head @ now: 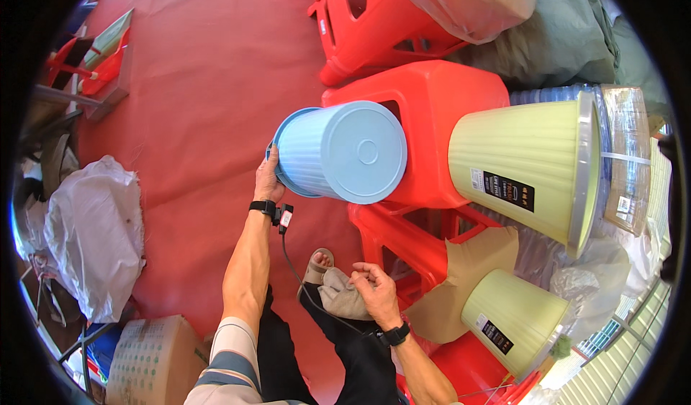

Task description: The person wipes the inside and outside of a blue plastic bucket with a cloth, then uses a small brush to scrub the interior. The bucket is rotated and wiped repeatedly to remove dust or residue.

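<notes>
A ribbed light-blue plastic bucket (364, 151) is tipped on its side, its round base turned to the right. My left hand (269, 175) grips its rim on the left. In my right hand (376, 293) is a crumpled beige cloth (345, 295), hanging in front of my leg. Just right of the bucket is a red plastic stool (432, 130), partly hidden behind it. On that stool stands a yellow-green ribbed trash bin (518, 162) with a grey rim and a black label.
A smaller yellow-green bin (513, 318) stands at the lower right by torn cardboard (469, 275). More red stools (372, 22) are at the top. A white woven sack (97, 232) and a cardboard box (156, 359) lie left, dustpans (110, 62) upper left. Red sheeting (216, 81) covers the floor.
</notes>
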`<state>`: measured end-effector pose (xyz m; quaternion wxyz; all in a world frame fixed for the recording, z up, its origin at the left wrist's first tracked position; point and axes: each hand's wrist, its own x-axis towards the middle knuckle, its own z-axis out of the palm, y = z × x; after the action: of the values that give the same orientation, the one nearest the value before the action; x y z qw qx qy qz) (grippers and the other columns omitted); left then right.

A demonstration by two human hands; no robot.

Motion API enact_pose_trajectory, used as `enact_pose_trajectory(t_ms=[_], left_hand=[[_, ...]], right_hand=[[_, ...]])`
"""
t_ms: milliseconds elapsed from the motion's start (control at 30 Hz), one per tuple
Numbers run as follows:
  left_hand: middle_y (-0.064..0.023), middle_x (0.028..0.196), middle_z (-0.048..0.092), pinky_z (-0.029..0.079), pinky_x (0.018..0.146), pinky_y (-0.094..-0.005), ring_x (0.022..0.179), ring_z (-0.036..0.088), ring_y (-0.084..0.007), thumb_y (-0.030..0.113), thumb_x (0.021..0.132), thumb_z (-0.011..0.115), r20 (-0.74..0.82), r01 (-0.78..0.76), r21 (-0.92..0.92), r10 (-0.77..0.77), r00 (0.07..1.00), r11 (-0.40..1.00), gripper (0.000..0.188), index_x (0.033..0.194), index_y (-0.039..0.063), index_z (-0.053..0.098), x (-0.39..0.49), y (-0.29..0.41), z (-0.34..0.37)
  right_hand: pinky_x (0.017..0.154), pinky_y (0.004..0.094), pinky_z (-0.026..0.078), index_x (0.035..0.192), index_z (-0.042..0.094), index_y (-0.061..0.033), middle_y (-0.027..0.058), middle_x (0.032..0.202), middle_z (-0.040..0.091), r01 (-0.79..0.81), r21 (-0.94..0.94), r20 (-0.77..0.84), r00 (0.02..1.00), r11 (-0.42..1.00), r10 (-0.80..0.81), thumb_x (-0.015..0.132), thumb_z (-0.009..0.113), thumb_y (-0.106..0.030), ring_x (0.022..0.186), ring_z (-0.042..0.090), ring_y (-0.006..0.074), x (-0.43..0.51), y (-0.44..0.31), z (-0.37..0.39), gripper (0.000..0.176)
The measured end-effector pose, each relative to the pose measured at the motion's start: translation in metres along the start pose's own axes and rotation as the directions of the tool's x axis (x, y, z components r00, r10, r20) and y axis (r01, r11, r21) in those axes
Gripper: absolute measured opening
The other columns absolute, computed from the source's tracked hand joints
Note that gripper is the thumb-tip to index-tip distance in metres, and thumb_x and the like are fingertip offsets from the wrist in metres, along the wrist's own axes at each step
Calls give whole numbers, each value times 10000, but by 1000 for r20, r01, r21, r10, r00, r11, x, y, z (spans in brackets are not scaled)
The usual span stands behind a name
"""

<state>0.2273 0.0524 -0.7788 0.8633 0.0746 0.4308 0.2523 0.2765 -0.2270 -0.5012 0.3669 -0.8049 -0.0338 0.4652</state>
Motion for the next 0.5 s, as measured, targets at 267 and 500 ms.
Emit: enact_pose_trajectory(t_ms=[267,500], left_hand=[[-113,1311,691,549,1005,-412,1164,668,-223,340,1015,744,39,-159,155,154,987,975,523,1383,-5,606,-169,121,27],[-107,1161,726,603,851,-345,975,706,-160,156,940,800,86,-344,495,349,933,798,437,1295,-17,610,-361,245,106]], right_hand=[[844,247,523,1221,703,39,53,944,765,41,56,113,992,998,-47,1024,662,-141,897,677,84,-64,-65,8,271],[829,275,550,1221,704,42,64,920,763,231,85,240,939,969,-245,1027,659,-163,885,709,106,-148,-162,31,286]])
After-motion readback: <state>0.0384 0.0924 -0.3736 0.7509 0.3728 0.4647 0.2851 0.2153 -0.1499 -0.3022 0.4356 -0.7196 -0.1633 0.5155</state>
